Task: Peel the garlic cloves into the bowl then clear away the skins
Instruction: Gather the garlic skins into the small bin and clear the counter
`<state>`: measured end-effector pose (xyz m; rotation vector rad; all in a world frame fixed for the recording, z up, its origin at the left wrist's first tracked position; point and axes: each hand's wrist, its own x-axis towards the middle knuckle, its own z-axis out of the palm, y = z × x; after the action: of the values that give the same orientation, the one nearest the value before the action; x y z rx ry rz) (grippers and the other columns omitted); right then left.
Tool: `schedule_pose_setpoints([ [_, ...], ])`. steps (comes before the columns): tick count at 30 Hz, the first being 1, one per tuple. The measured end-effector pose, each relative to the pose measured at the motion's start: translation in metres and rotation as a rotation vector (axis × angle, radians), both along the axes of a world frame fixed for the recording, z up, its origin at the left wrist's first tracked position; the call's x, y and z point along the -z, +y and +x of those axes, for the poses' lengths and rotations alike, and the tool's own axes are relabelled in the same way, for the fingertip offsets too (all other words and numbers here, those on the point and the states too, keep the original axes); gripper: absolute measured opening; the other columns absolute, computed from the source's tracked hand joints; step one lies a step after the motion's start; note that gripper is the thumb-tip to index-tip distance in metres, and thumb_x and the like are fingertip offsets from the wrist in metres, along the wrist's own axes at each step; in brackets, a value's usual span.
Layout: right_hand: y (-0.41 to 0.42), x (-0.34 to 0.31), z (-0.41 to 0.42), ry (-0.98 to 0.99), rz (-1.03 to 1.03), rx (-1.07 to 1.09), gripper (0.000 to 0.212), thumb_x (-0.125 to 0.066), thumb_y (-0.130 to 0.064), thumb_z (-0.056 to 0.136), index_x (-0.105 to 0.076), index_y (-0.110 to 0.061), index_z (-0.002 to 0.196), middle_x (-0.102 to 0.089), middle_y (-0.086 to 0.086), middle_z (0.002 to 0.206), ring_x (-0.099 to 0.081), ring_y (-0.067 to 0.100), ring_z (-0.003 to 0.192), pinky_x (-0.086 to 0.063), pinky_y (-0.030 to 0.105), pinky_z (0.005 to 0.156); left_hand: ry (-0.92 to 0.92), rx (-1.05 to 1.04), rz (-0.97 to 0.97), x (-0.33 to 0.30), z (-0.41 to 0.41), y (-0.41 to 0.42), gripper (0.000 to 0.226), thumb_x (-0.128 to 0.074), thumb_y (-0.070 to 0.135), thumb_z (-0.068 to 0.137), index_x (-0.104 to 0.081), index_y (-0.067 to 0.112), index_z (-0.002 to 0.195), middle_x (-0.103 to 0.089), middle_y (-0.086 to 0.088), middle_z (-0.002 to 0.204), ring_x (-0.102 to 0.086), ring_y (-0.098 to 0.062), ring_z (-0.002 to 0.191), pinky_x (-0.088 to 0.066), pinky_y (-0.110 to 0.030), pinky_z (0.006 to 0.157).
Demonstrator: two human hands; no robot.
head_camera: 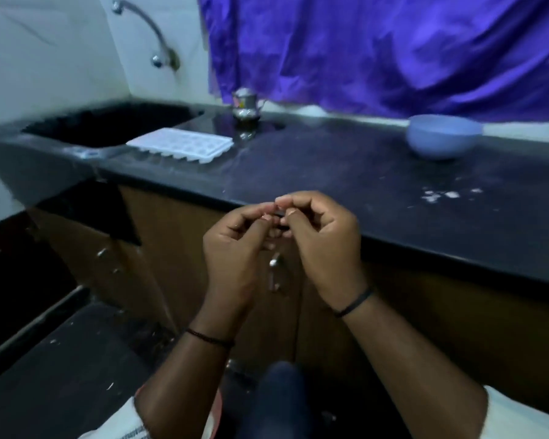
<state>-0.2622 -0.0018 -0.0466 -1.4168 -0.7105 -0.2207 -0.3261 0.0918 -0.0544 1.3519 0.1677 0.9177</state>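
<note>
- Up front, both hands are raised together just before the near edge of the black counter [330,172], fingertips meeting.
- Left hand [235,248]: fingers curled inward, thumb and forefinger pinched toward the right hand's fingertips; a dark thread band circles the wrist.
- Right hand [324,245]: fingers likewise curled, thumb and forefinger pinched against the left hand's; a dark band sits on this wrist too.
- Whatever the fingertips pinch is small and mostly hidden between them; I cannot tell whether it is a garlic clove or a piece of skin.
- Blue bowl [442,136]: stands upright on the counter, far right, near the wall and well apart from the hands. Only its outer wall and rim show from this angle, so its contents cannot be seen.
- White flecks [441,194], possibly skins, lie scattered on the counter between the bowl and the near edge; too blurred to be sure.
- White ice-cube tray [181,144]: lies flat beside the sink [108,125]; what its compartments hold is not discernible.
- Small steel pot [244,104]: stands upright at the back of the counter, just beyond the tray; its inside is out of sight.
- Curved tap [146,30] is fixed to the wall above the dark sink basin.
- Purple cloth [377,49] hangs behind the counter.
</note>
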Motion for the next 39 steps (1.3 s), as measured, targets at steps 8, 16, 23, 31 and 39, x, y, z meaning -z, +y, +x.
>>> schedule_pose_setpoints([
  [8,-0.152,-0.06,0.077,-0.042,-0.188,0.349,0.016,-0.069,-0.013,0.09,-0.072,-0.028,0.091,-0.075,-0.008,0.091,-0.07,0.011,0.085,-0.058,0.041,0.084,0.058,0.045,0.608,-0.052,0.112,-0.094,0.017,-0.064,0.021,0.091,-0.075,0.019,0.104,-0.074,0.003,0.102,-0.068,-0.01,0.097,-0.05,-0.023,0.089],
  [16,-0.234,-0.024,0.161,0.154,-1.346,0.481,0.086,-0.028,-0.066,0.098,-0.018,-0.003,0.155,-0.018,0.015,0.164,-0.016,0.03,0.151,-0.014,0.043,0.122,0.758,0.19,1.131,-0.032,0.186,-0.141,0.068,-0.026,0.059,0.101,-0.035,0.009,0.146,-0.041,-0.013,0.153,-0.033,-0.028,0.143,-0.022,-0.048,0.118],
  [23,-0.209,-0.025,0.214,0.18,-1.327,0.484,0.088,-0.017,-0.066,0.099,-0.002,-0.001,0.157,-0.007,0.015,0.166,-0.006,0.029,0.153,-0.006,0.042,0.124,0.777,0.344,0.895,-0.039,0.226,-0.146,0.078,-0.012,0.067,0.098,-0.008,0.018,0.159,-0.014,-0.004,0.165,-0.011,-0.024,0.153,-0.008,-0.04,0.123],
  [31,-0.202,-0.029,0.242,0.335,-0.437,0.071,0.044,-0.034,-0.03,0.106,-0.049,-0.014,0.143,-0.055,0.003,0.14,-0.049,0.015,0.131,-0.038,0.023,0.109,0.5,0.377,0.433,-0.044,0.259,-0.133,0.081,-0.015,0.074,0.093,-0.023,0.024,0.156,-0.029,-0.001,0.161,-0.028,-0.015,0.147,-0.015,-0.035,0.122],
  [39,-0.204,-0.035,0.271,0.05,-1.261,0.169,0.052,-0.026,-0.037,0.108,-0.025,-0.019,0.157,-0.018,-0.001,0.165,-0.013,0.015,0.152,-0.007,0.026,0.12,0.375,0.344,0.191,-0.042,0.278,-0.123,0.108,-0.02,0.088,0.071,-0.033,0.019,0.153,-0.044,-0.004,0.153,-0.043,-0.013,0.138,-0.026,-0.044,0.121],
])
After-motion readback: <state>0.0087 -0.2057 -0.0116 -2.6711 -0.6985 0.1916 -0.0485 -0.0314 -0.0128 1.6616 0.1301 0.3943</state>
